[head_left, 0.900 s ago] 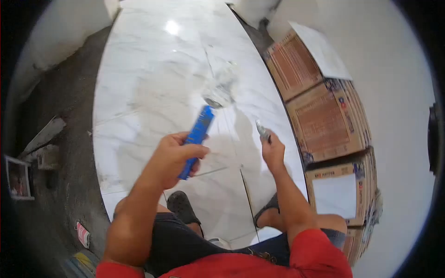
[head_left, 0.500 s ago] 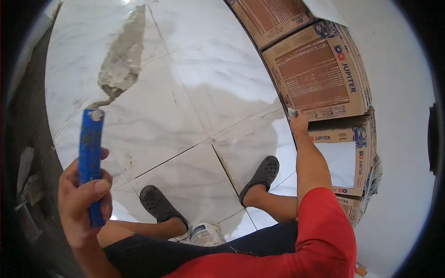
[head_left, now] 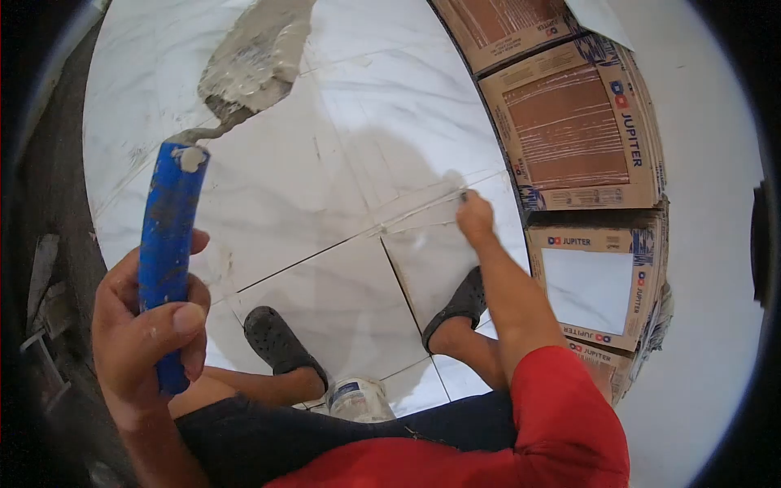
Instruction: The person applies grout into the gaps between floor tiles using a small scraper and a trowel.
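My left hand [head_left: 150, 325] is wrapped round the blue handle of a trowel [head_left: 250, 65], raised at the left of the view, its blade coated with pale wet paste. My right hand [head_left: 475, 218] is closed on a small dark-edged tool [head_left: 464, 196], mostly hidden by the fingers, and is at the floor over a joint smeared with paste. White marbled tiles [head_left: 342, 281] cover the floor. Some joints between them show as dark lines, others carry pale paste.
Stacked cardboard tile boxes [head_left: 643, 154] line the right side beside a white wall [head_left: 708, 244]. A white bucket [head_left: 359, 400] stands between my legs. My feet wear dark clogs [head_left: 281, 342]. Debris [head_left: 53, 317] lies on dark ground at the far left.
My right hand has moved left from beside the boxes to the pasted joint. The trowel in my left hand has come closer to the camera, its blade shifting up and right.
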The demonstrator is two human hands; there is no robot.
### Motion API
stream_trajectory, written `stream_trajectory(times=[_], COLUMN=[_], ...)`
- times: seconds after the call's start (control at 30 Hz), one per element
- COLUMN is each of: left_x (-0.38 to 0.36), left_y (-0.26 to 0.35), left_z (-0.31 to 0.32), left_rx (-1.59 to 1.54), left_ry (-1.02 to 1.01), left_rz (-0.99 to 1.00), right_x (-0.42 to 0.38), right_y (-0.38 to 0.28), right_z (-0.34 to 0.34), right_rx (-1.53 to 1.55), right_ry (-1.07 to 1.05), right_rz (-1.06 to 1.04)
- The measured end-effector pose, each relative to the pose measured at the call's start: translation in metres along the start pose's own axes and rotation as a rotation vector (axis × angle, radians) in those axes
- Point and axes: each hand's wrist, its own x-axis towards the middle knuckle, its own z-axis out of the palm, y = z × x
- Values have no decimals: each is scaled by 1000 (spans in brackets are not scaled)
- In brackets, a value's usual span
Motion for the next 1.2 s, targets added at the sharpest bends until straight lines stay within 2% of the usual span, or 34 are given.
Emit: stream_trajectory(times=[0.1, 0.23, 0.4, 0.47, 0.53, 0.63, 0.7, 0.73, 0.8, 0.87, 0.97, 1.0, 1.07, 1.2], left_x=[-10, -22, -21, -19, -14, -10, -10, -10, -13, -15, -18, -20, -22, -11], left_y=[2, 3, -3, -5, -5, -9, -9, -10, -8, -8, -5, -5, -6, -14], left_z=[-1, -5, -12, -12, -18, -22, -23, -24, -24, -24, -25, -25, -25, -18], left_rx=[-1, -5, -69, -80, -96, -152, -211, -248, -287, -304, -330, -345, -321, -173], left_ry=[-21, -48, -92, -82, -138, -176, -197, -216, -224, -254, -290, -304, -293, -282], left_rz=[24, 41, 100, 102, 46, 13, 3, -6, 4, -53, -42, -45, -56, -80], right_x=[-46, -102, -117, -103, -99, -103, -107, -107, -111, -125, -128, -126, -123, -118], right_y=[-54, -119, -137, -142, -151, -183, -206, -216, -231, -250, -269, -270, -265, -244], right_z=[25, 54, 29, 3, -41, -120, -162, -176, -195, -209, -220, -218, -210, -195], right_rx=[97, 149, 231, 819, 1412, 1575, 1722, 1730, 1565, 1519, 874, 877, 541, 475], right_ry=[70, -4, -28, -440, -511, -373, -103, -98, 180, 248, 644, 640, 755, 730], right_rz=[-222, -294, -369, 3, 135, 2, -198, -245, -568, -644, -979, -976, -1160, -1189])
